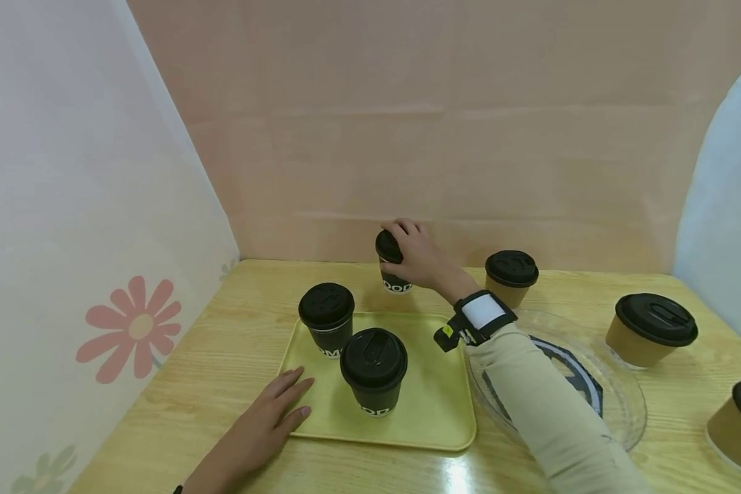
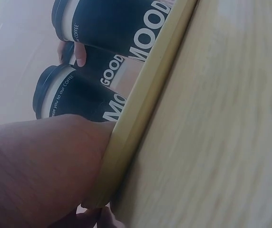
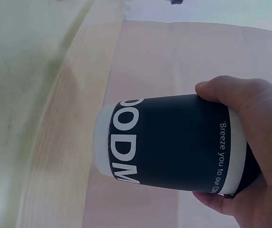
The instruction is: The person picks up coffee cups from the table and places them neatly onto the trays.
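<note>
My right hand (image 1: 421, 257) grips a black coffee cup (image 3: 169, 142) round its lidded top, thumb and fingers on opposite sides. That cup is upright behind the tray; whether its base touches the table I cannot tell. Two more lidded black cups, a rear-left one (image 1: 327, 319) and a front one (image 1: 374, 374), stand on the yellow tray (image 1: 435, 412). My left hand (image 1: 262, 418) rests on the tray's front-left edge with its fingers extended, near the front cup but apart from it. In the left wrist view the tray's rim (image 2: 140, 109) runs past that hand.
To the right lies a clear round plate (image 1: 630, 405) with a dark pattern, partly under my right forearm. Brown cups with black lids stand around it: one behind (image 1: 509, 291), one at right (image 1: 636, 343), one at the right edge (image 1: 737, 432). A wall (image 1: 457, 137) closes the table's back.
</note>
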A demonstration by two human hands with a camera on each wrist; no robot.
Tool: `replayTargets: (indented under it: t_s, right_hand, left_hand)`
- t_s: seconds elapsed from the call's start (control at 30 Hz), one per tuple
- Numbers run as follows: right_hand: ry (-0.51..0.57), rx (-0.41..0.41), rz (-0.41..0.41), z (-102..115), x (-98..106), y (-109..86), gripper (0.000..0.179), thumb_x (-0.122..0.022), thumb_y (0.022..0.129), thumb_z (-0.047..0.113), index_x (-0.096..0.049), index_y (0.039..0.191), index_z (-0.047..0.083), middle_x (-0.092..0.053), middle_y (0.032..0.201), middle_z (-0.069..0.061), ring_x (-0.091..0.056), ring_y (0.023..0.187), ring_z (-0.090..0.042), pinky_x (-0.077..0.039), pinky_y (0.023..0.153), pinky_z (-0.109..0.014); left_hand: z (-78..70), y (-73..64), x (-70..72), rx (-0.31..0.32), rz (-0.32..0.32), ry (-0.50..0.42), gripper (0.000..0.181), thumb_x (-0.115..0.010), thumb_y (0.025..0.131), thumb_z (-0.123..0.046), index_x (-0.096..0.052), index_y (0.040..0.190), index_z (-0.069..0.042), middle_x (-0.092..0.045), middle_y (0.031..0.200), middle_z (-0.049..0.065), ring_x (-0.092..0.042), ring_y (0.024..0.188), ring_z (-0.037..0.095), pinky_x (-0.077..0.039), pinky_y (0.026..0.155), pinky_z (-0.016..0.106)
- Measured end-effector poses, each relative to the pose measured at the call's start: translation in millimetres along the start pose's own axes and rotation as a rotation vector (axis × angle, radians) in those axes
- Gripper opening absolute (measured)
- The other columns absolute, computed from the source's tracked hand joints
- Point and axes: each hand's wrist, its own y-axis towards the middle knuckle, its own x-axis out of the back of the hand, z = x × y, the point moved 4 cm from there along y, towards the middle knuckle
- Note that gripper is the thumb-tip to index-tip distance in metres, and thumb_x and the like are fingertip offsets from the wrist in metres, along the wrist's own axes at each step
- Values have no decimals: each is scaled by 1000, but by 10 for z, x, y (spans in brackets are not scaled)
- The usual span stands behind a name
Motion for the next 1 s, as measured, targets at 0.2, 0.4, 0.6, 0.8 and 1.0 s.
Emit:
replayTargets:
  t_s: [0.2, 0.4, 0.6, 0.8, 1.0]
  right_hand:
    - [-33, 30, -35, 57, 110, -48, 71, -70, 89, 34, -37, 147, 11, -39, 143, -17, -41, 127, -40, -37, 107, -55]
    - [-37, 26, -53, 89, 162, -72, 70, -70, 88, 35, -38, 146, 13, -39, 143, -15, -41, 125, -38, -42, 103, -53]
    - [-38, 35, -60, 122, 186, -110, 69, -71, 88, 35, -39, 145, 14, -40, 143, -14, -41, 124, -38, -45, 99, -51]
    - [-44, 74, -78, 188, 239, -167, 70, -72, 87, 35, -40, 145, 12, -40, 142, -16, -41, 125, -40, -47, 98, -52]
    - [-48, 106, -96, 245, 288, -213, 69, -72, 87, 34, -41, 145, 12, -41, 142, -16, -41, 125, -41, -46, 98, -53]
  left_hand:
    - [10, 11, 4, 1, -11, 6, 45, -54, 99, -36, -53, 141, -19, -42, 152, 6, -39, 142, 31, -39, 109, 54]
    - [2, 21, 21, -2, -10, 0, 44, -55, 99, -34, -54, 140, -18, -43, 152, 7, -39, 141, 32, -39, 109, 54]
    - [4, 26, 10, 21, 13, -11, 45, -54, 99, -35, -52, 141, -19, -40, 154, 7, -38, 142, 31, -38, 110, 53]
    - [16, 28, 15, 25, 16, -9, 45, -55, 99, -35, -52, 141, -19, -40, 154, 6, -38, 142, 31, -39, 110, 53]
    - [31, 19, 21, 25, 4, -7, 45, -56, 99, -33, -53, 141, -18, -40, 154, 7, -38, 142, 31, -38, 110, 54]
